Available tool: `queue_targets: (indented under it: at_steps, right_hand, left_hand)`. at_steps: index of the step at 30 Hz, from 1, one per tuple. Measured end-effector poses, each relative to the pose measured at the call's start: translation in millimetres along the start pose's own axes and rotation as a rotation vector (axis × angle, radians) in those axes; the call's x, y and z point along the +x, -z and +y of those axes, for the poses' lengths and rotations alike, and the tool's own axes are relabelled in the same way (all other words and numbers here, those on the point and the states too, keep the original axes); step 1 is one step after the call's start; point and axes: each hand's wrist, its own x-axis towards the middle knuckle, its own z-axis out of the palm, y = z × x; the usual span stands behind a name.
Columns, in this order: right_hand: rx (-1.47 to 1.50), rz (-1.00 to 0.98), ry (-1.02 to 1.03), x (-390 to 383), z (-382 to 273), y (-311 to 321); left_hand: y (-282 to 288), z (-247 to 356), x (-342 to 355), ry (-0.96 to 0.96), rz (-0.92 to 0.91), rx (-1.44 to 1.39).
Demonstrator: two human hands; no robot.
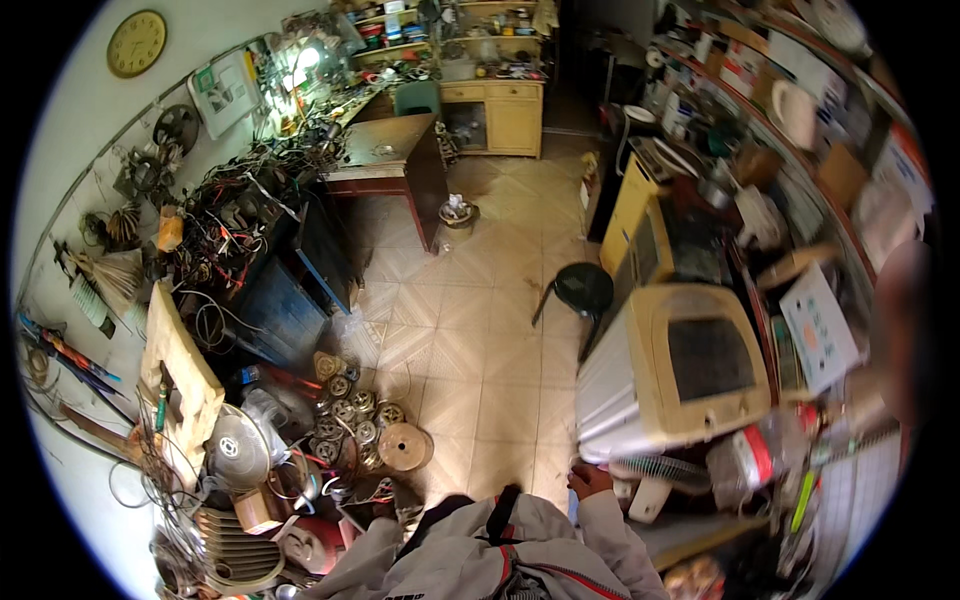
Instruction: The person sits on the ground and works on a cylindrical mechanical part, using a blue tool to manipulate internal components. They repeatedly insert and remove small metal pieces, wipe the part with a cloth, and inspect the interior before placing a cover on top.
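My right hand (590,480) is low beside my body, at the end of a light grey sleeve (615,530). Its fingers look curled, and a small pale blue patch (572,506) shows just below them. What the hand holds, if anything, is too small to make out. Nearest to it stands a beige washing machine (605,405) with a dark window in its lid. A dark coil (655,467) and a white piece (650,500) lie just right of the hand. On the other side only my left sleeve (365,560) shows; my left hand is out of sight.
A wooden spool (404,446) and several metal motor parts (345,410) sit on the tiled floor (480,340) at left. A dark stool (583,288) stands right of the aisle. Ahead are a desk (385,145), a small bin (458,215) and loaded shelves (760,110).
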Motion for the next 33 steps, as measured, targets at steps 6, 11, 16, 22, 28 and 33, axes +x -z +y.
queue_targets:
  at_steps: [6,11,16,22,28,33]
  right_hand:
    - [-0.144,-0.146,0.163,242,-140,-37]
    - [-0.294,-0.248,0.195,416,-154,-100]
    - [-0.246,-0.157,0.031,536,-196,-102]
    - [-0.134,0.027,-0.146,699,-237,-83]
    - [-0.153,0.087,-0.241,902,-240,-65]
    - [-0.129,0.098,-0.064,1124,-347,-31]
  left_hand:
    - [35,63,71,0.248,-0.074,-0.172]
    - [107,160,227,0.239,-0.121,-0.129]
    - [261,252,430,0.062,-0.258,-0.109]
    - [496,457,728,0.137,-0.123,-0.711]
    - [537,680,854,-0.004,0.008,-0.692]
    - [502,765,855,0.085,-0.082,-0.241]
